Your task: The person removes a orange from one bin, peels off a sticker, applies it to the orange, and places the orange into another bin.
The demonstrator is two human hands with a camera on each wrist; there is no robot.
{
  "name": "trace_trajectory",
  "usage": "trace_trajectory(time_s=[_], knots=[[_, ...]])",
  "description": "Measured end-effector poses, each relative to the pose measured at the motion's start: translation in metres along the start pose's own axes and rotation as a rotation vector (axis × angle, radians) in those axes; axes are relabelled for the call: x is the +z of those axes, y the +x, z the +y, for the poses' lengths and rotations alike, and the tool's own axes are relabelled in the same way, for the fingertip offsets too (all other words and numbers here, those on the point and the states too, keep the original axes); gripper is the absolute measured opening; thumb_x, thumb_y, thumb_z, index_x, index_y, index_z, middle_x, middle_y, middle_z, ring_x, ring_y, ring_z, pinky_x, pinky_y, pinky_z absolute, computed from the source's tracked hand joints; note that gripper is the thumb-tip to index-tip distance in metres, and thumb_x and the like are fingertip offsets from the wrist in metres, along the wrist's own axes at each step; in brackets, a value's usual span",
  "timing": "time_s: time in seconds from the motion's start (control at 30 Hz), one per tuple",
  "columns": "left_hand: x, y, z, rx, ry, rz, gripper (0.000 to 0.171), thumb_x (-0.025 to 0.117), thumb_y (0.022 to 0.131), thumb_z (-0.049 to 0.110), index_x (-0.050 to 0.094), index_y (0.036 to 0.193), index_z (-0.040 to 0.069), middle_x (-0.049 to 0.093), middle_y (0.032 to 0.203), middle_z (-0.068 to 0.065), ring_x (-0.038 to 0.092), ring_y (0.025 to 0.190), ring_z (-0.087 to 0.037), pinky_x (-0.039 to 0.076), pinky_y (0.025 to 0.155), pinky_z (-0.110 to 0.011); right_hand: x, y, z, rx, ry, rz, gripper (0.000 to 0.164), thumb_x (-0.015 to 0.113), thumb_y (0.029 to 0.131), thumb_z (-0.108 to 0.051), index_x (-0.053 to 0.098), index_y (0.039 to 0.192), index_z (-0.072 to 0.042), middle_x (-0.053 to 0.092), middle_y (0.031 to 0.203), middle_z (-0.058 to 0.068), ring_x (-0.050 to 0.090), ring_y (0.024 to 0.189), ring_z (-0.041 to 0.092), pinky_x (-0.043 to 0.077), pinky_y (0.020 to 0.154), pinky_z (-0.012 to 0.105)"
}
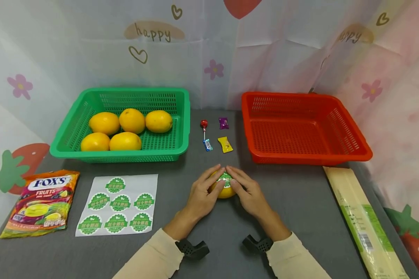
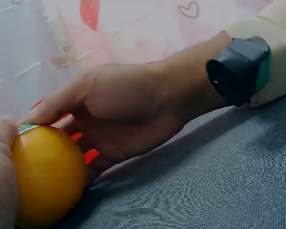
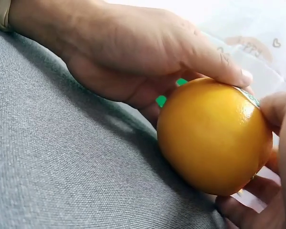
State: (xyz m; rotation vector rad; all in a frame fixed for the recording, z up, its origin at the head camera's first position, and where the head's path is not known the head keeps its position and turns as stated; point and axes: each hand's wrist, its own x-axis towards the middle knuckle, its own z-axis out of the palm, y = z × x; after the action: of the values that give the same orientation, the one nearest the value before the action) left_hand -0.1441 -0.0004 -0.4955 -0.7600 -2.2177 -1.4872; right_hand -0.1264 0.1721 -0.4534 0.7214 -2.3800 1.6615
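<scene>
On the grey table, both hands hold an orange (image 1: 226,193) between them. A round green-and-white sticker (image 1: 225,179) lies on top of the fruit. My left hand (image 1: 203,194) curves round its left side, while the right hand (image 1: 249,194) curves round the other. In the right wrist view, the thumbs press at the edges of the sticker (image 3: 249,97), and fingers reach low around the orange (image 3: 212,138). The left wrist view shows the same orange (image 2: 47,176) close up, most of the sticker being hidden there.
Left of the hands lie a white sticker sheet (image 1: 143,184) and a Fox's candy bag (image 1: 43,203). Behind stand a green basket (image 1: 125,155) holding several oranges and a red basket (image 1: 303,158). Between them are a lollipop (image 1: 204,124) and small wrapped candies (image 1: 225,144). A long pack (image 1: 364,224) lies right.
</scene>
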Motion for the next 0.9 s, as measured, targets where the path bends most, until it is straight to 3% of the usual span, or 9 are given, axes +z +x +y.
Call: trace_trajectory(time_s=[0.2,0.43,0.57,0.7,0.77,0.83,0.9], knots=[[-0.002,-0.003,-0.004,-0.003,-0.004,-0.013,0.037,0.07,0.089,0.016,0.066,0.124,0.004,0.057,0.128,-0.017,0.054,0.118,-0.026,0.044,0.096,-0.041,0.002,-0.005,0.029,0.157,0.175,0.026,0.035,0.045,0.098,0.005,0.055,0.131,0.007,0.052,0.136,0.018,0.042,0.13,0.031,0.028,0.106,0.024],[-0.007,-0.002,-0.006,-0.05,-0.073,0.022,0.039,0.078,0.081,0.014,0.069,0.118,0.004,0.061,0.123,-0.016,0.058,0.114,-0.024,0.047,0.092,-0.039,0.001,-0.005,0.035,0.325,0.391,0.106,0.034,0.045,0.098,-0.001,0.057,0.129,0.007,0.055,0.132,0.019,0.052,0.122,0.023,0.044,0.095,0.03],[-0.008,0.0,-0.006,-0.048,-0.09,0.017,0.041,0.079,0.079,0.015,0.069,0.118,0.004,0.061,0.123,-0.016,0.058,0.114,-0.024,0.047,0.093,-0.038,0.0,-0.006,0.033,0.246,0.32,0.119,0.033,0.049,0.101,-0.007,0.057,0.131,0.004,0.056,0.13,0.02,0.054,0.119,0.022,0.045,0.094,0.028],[-0.009,0.002,-0.007,-0.04,-0.111,0.021,0.043,0.08,0.079,0.013,0.069,0.119,0.003,0.062,0.123,-0.014,0.057,0.115,-0.023,0.046,0.093,-0.037,0.001,-0.004,0.03,0.029,0.165,0.085,0.032,0.054,0.095,0.004,0.059,0.127,0.006,0.053,0.131,0.024,0.05,0.122,0.032,0.041,0.098,0.026],[-0.009,0.001,-0.007,-0.04,-0.109,0.017,0.044,0.08,0.078,0.013,0.068,0.12,0.003,0.061,0.124,-0.012,0.057,0.115,-0.023,0.046,0.094,-0.037,0.001,-0.003,0.024,-0.04,0.121,0.073,0.031,0.056,0.091,0.012,0.061,0.122,0.011,0.051,0.13,0.029,0.049,0.12,0.04,0.042,0.096,0.026],[-0.009,0.0,-0.008,-0.051,-0.102,0.005,0.047,0.081,0.078,0.014,0.068,0.122,0.004,0.061,0.126,-0.009,0.056,0.116,-0.022,0.045,0.095,-0.037,0.001,-0.002,0.013,-0.06,0.095,0.07,0.029,0.057,0.089,0.015,0.062,0.117,0.014,0.051,0.127,0.032,0.05,0.116,0.045,0.045,0.091,0.025],[-0.009,-0.001,-0.008,-0.065,-0.1,-0.009,0.049,0.082,0.078,0.015,0.067,0.124,0.005,0.059,0.128,-0.009,0.055,0.118,-0.022,0.044,0.096,-0.038,-0.002,0.0,0.001,-0.028,0.041,0.094,0.028,0.059,0.088,0.013,0.063,0.115,0.014,0.054,0.124,0.031,0.055,0.11,0.044,0.048,0.084,0.023]])
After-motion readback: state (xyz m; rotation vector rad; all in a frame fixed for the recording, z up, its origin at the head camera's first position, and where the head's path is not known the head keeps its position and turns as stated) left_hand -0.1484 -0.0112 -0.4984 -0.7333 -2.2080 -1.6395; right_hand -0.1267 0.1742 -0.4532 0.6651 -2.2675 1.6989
